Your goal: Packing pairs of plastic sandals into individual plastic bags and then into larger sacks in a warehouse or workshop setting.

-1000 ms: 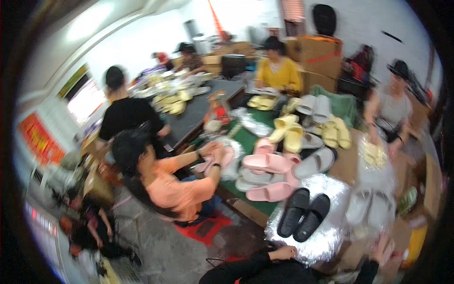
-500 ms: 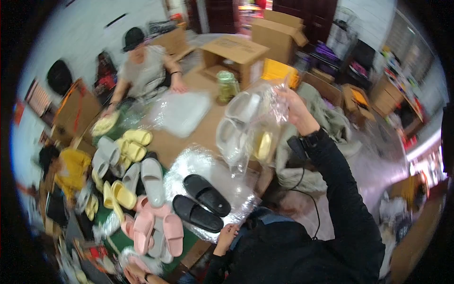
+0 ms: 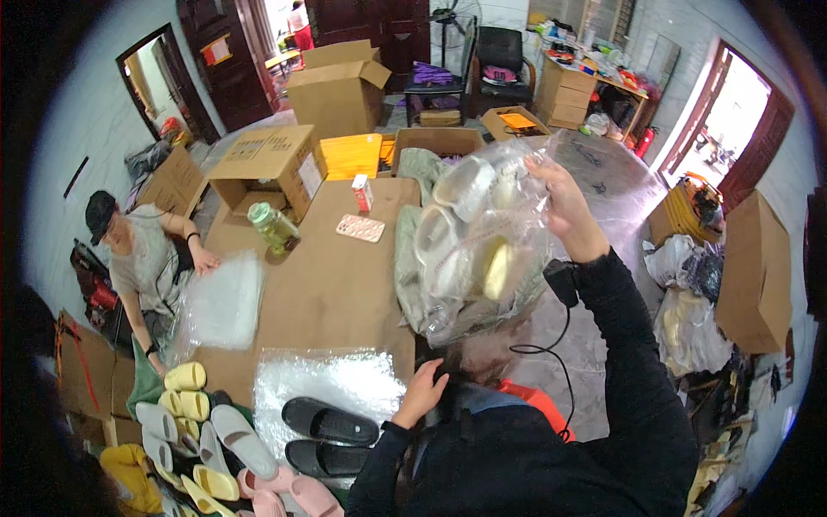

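My right hand point(image 3: 558, 196) holds up a clear plastic bag point(image 3: 469, 289) by its upper edge, off to the right of the table. Inside the bag are pale grey slippers point(image 3: 438, 237) and something yellow point(image 3: 497, 269), likely a slipper. My left hand point(image 3: 420, 395) is low at the table's near edge, thumb and fingers apart, with nothing in it. Just left of it, a pair of black slippers point(image 3: 330, 420) rests on shiny clear plastic bags point(image 3: 284, 375). Several pink slippers point(image 3: 314, 495), grey slippers point(image 3: 245, 439) and yellow slippers point(image 3: 185, 376) are heaped at the lower left.
Across the table, a person point(image 3: 146, 250) touches a stack of clear bags point(image 3: 224, 302). A green bottle point(image 3: 273, 228), a pink phone case point(image 3: 360, 227) and a small box point(image 3: 362, 193) stand or lie on the brown tabletop point(image 3: 319, 284). An open carton point(image 3: 267, 172) is at its far end.
The view has turned to the right. My left hand has come away from the edge of the shiny bags under the black slippers. My right hand still holds the filled bag.
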`<state>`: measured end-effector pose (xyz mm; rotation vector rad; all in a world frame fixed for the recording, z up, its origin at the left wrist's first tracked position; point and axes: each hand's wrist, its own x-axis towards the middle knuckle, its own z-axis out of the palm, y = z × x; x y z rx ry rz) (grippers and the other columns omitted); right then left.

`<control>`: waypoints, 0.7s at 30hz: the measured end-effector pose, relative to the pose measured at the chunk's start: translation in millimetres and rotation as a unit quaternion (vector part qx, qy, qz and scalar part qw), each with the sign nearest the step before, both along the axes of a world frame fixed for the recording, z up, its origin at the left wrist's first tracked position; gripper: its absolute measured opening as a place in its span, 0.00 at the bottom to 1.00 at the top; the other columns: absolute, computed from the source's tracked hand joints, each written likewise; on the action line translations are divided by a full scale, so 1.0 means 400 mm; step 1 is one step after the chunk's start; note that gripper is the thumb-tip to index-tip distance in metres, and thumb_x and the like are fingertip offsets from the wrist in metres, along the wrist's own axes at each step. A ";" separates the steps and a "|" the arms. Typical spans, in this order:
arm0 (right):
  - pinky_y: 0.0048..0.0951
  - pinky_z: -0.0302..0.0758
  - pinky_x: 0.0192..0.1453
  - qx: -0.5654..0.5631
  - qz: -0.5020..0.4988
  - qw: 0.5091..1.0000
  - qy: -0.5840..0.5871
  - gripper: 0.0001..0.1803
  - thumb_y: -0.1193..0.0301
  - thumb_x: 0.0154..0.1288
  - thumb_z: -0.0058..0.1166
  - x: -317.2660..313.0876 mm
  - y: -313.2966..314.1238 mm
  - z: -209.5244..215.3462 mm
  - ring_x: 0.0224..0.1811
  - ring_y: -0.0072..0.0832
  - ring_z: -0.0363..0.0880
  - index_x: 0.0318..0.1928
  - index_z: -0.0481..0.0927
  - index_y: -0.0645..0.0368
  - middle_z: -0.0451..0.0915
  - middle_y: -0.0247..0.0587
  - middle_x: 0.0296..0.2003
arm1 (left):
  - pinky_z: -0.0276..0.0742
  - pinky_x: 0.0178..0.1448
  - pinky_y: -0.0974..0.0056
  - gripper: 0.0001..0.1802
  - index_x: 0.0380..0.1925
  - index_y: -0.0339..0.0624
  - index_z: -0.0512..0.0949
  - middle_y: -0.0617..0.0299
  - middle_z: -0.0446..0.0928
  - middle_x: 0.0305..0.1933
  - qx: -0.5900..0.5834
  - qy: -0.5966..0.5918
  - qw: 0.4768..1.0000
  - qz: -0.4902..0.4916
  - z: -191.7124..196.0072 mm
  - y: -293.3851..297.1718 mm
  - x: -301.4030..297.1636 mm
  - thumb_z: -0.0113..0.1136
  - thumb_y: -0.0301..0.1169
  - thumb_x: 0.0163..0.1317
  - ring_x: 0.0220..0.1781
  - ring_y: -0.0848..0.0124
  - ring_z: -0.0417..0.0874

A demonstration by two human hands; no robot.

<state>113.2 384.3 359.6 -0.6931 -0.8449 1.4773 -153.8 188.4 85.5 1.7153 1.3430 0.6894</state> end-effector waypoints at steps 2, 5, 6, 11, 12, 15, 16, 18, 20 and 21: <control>0.27 0.80 0.35 -0.006 -0.010 1.000 -0.019 0.07 0.73 0.64 0.50 0.051 -0.019 -0.026 0.31 0.26 0.80 0.42 0.74 0.61 0.79 0.36 0.33 | 0.67 0.58 0.55 0.23 0.53 0.35 0.69 0.47 0.73 0.53 0.035 0.011 0.998 -0.045 -0.020 0.030 0.026 0.55 0.34 0.60 0.56 0.51 0.72; 0.27 0.80 0.35 -0.063 0.009 0.998 -0.020 0.08 0.74 0.64 0.50 0.095 -0.058 -0.046 0.31 0.26 0.81 0.42 0.75 0.62 0.80 0.38 0.33 | 0.64 0.63 0.54 0.27 0.56 0.33 0.66 0.39 0.65 0.60 0.007 0.083 0.993 -0.086 -0.060 0.071 0.051 0.56 0.34 0.58 0.61 0.46 0.67; 0.27 0.80 0.35 -0.067 0.003 0.998 -0.001 0.08 0.74 0.64 0.50 0.091 -0.085 -0.032 0.31 0.26 0.81 0.42 0.75 0.63 0.80 0.38 0.34 | 0.63 0.64 0.53 0.29 0.57 0.33 0.65 0.34 0.61 0.61 0.061 0.125 0.986 -0.087 -0.084 0.084 0.053 0.57 0.33 0.56 0.62 0.43 0.64; 0.30 0.81 0.37 -0.103 0.009 0.994 0.020 0.08 0.74 0.64 0.50 0.003 -0.147 0.007 0.32 0.27 0.81 0.42 0.75 0.63 0.80 0.39 0.33 | 0.51 0.71 0.55 0.41 0.63 0.28 0.55 0.34 0.52 0.67 0.138 0.161 0.975 -0.059 -0.196 0.215 0.009 0.60 0.34 0.51 0.69 0.46 0.53; 0.30 0.81 0.37 -0.103 0.010 0.994 0.020 0.08 0.74 0.64 0.50 -0.017 -0.148 -0.002 0.32 0.27 0.81 0.42 0.75 0.63 0.80 0.39 0.33 | 0.52 0.71 0.56 0.37 0.63 0.31 0.56 0.39 0.56 0.66 0.148 0.109 0.982 0.034 -0.218 0.233 -0.001 0.56 0.36 0.55 0.69 0.47 0.55; 0.31 0.80 0.39 -0.091 0.203 0.966 0.133 0.09 0.72 0.64 0.50 -0.041 -0.166 -0.026 0.34 0.28 0.81 0.42 0.75 0.62 0.80 0.38 0.32 | 0.54 0.70 0.57 0.34 0.63 0.34 0.58 0.45 0.60 0.66 0.153 0.052 0.981 0.106 -0.213 0.247 0.011 0.52 0.38 0.59 0.68 0.49 0.58; 0.31 0.80 0.39 -0.091 0.204 0.966 0.132 0.09 0.72 0.64 0.50 -0.055 -0.173 -0.034 0.34 0.28 0.81 0.42 0.75 0.62 0.80 0.38 0.32 | 0.54 0.70 0.57 0.33 0.63 0.34 0.59 0.45 0.60 0.65 0.151 0.053 0.983 0.093 -0.186 0.325 0.007 0.52 0.38 0.59 0.67 0.49 0.58; 0.34 0.80 0.40 -0.080 0.032 0.993 0.082 0.11 0.66 0.65 0.51 -0.064 -0.186 -0.077 0.35 0.29 0.80 0.42 0.75 0.61 0.80 0.39 0.32 | 0.54 0.70 0.57 0.33 0.62 0.35 0.59 0.46 0.61 0.65 0.145 0.055 0.986 0.060 -0.212 0.304 -0.053 0.52 0.38 0.59 0.67 0.49 0.59; 0.34 0.79 0.42 0.109 -0.066 0.986 -0.111 0.14 0.63 0.65 0.51 -0.044 -0.175 -0.207 0.36 0.29 0.80 0.42 0.75 0.61 0.80 0.39 0.34 | 0.54 0.70 0.57 0.32 0.62 0.36 0.60 0.47 0.62 0.65 0.143 0.052 0.988 0.026 -0.188 0.334 -0.016 0.51 0.38 0.59 0.67 0.50 0.60; 0.35 0.78 0.43 0.288 -0.151 0.900 -0.292 0.16 0.61 0.65 0.51 -0.052 -0.172 -0.231 0.38 0.28 0.79 0.43 0.74 0.61 0.79 0.39 0.36 | 0.55 0.70 0.57 0.31 0.62 0.36 0.61 0.47 0.62 0.64 0.141 0.053 0.988 0.013 -0.190 0.321 0.033 0.51 0.38 0.60 0.67 0.50 0.60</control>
